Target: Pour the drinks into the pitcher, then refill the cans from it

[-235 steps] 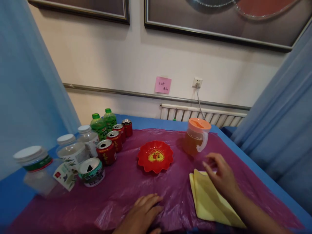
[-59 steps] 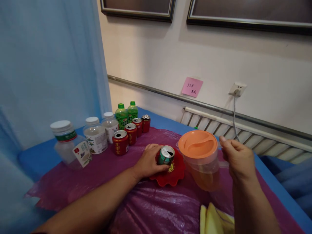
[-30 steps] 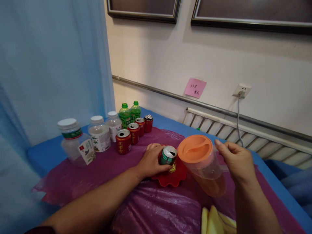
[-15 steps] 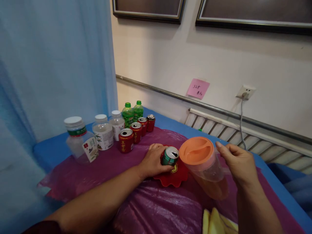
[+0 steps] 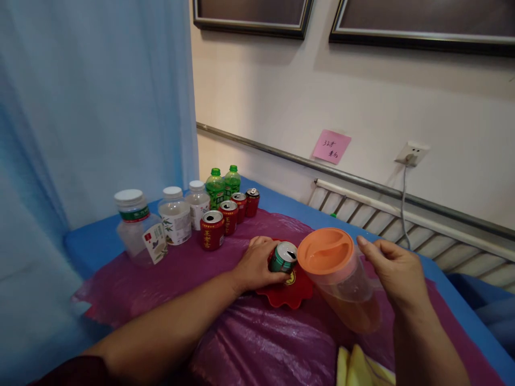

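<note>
My left hand (image 5: 257, 264) is wrapped round a green can (image 5: 284, 258) with an opened top, above a red scalloped mat (image 5: 287, 295). To its right, my right hand (image 5: 396, 268) grips the handle of a clear pitcher (image 5: 354, 300) with an orange lid (image 5: 325, 250). The pitcher leans to the left, its lid close beside the can, and holds a pale brownish liquid. No stream of liquid shows between pitcher and can.
Several red cans (image 5: 212, 230) stand in a row at the left, beside clear jars (image 5: 176, 222) with white lids and two green bottles (image 5: 215, 188). A yellow cloth (image 5: 356, 367) lies at the front on the purple plastic sheet (image 5: 265, 343).
The whole view has shifted slightly, so things appear a little further right. Both hands keep their grips, and the can and pitcher stay close together.
</note>
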A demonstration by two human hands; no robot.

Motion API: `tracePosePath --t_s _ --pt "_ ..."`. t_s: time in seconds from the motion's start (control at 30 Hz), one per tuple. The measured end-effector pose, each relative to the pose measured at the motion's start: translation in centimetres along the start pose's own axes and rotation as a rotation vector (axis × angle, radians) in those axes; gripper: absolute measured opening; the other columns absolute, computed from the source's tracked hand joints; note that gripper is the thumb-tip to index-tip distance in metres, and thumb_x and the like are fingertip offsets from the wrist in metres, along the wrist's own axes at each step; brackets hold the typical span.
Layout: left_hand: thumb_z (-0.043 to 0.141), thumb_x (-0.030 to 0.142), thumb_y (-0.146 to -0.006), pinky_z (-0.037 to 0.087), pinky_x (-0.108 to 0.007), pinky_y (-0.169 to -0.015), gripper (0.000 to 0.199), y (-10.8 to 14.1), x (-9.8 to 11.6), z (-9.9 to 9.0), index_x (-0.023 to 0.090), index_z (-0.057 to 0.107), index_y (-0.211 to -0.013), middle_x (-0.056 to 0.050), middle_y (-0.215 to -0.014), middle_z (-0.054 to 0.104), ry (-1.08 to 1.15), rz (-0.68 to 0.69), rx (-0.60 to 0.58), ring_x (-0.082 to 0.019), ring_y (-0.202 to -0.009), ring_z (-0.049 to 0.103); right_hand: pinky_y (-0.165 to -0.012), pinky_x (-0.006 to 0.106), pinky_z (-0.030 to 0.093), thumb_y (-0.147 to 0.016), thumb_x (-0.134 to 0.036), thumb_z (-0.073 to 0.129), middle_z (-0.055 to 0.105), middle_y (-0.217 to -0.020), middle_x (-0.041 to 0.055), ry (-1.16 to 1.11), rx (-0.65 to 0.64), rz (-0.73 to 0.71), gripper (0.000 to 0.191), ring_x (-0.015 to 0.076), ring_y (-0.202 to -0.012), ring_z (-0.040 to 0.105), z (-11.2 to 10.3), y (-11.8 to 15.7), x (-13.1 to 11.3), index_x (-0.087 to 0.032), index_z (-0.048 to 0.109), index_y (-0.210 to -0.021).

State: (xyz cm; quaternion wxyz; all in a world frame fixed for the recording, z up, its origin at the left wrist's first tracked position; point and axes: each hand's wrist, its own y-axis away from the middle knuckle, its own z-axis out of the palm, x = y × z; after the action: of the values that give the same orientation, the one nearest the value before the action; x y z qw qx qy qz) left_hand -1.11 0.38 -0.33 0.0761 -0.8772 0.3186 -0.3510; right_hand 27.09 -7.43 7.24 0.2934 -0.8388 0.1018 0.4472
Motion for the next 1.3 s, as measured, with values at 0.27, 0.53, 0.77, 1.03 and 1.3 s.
tracePosePath --t_s 0.27,0.53,0.77,1.03,1.3 --pt "0.088 0.046 -0.063 0.038 -0.044 -0.101 0.07 0.1 -0.2 0.1 0.027 0.065 -0.127 -0.005 -0.116 0.068 -0.021 0.005 -0.024 -0.031 -0.111 0.057 -0.048 0.025 0.023 -0.073 -0.066 0.07 0.03 -0.054 -0.0047 0.036 0.01 -0.007 0.057 0.0108 -0.054 0.029 0.0 0.2 -0.4 -0.022 0.042 -0.051" --pt "0.089 0.047 -0.061 0.037 -0.045 -0.103 0.07 0.1 -0.4 0.3 0.027 0.065 -0.124 -0.005 -0.117 0.068 -0.032 -0.01 -0.043 -0.032 -0.113 0.057 -0.048 0.025 0.025 -0.072 -0.066 0.072 0.032 -0.054 -0.0046 0.029 0.003 0.023 0.056 0.0111 -0.054 0.032 -0.1 0.4 -0.3 -0.022 0.044 -0.053" --pt "0.089 0.049 -0.062 0.036 -0.046 -0.103 0.07 0.2 -0.3 0.3 0.028 0.065 -0.124 -0.005 -0.117 0.069 -0.03 0.006 -0.052 -0.032 -0.114 0.056 -0.048 0.025 0.026 -0.073 -0.066 0.072 0.032 -0.055 -0.0046 0.045 -0.004 0.021 0.055 0.0109 -0.054 0.032 -0.3 0.4 -0.2 -0.021 0.046 -0.053" --pt "0.087 0.056 -0.062 0.036 -0.045 -0.103 0.071 0.2 -0.2 0.3 0.028 0.065 -0.124 -0.004 -0.118 0.07 -0.039 0.009 -0.06 -0.032 -0.114 0.056 -0.046 0.025 0.027 -0.071 -0.067 0.072 0.033 -0.055 -0.0041 0.043 -0.002 0.02 0.055 0.011 -0.053 0.033 -0.3 0.8 -1.0 -0.021 0.049 -0.052" --pt "0.088 0.053 -0.061 0.036 -0.045 -0.103 0.07 0.3 -0.1 0.2 0.028 0.067 -0.123 -0.004 -0.116 0.07 -0.029 0.009 -0.063 -0.032 -0.113 0.057 -0.044 0.025 0.027 -0.071 -0.065 0.073 0.034 -0.053 -0.0039 0.065 0.033 0.003 0.054 0.0112 -0.051 0.034 -0.4 1.1 -1.7 -0.021 0.049 -0.052"
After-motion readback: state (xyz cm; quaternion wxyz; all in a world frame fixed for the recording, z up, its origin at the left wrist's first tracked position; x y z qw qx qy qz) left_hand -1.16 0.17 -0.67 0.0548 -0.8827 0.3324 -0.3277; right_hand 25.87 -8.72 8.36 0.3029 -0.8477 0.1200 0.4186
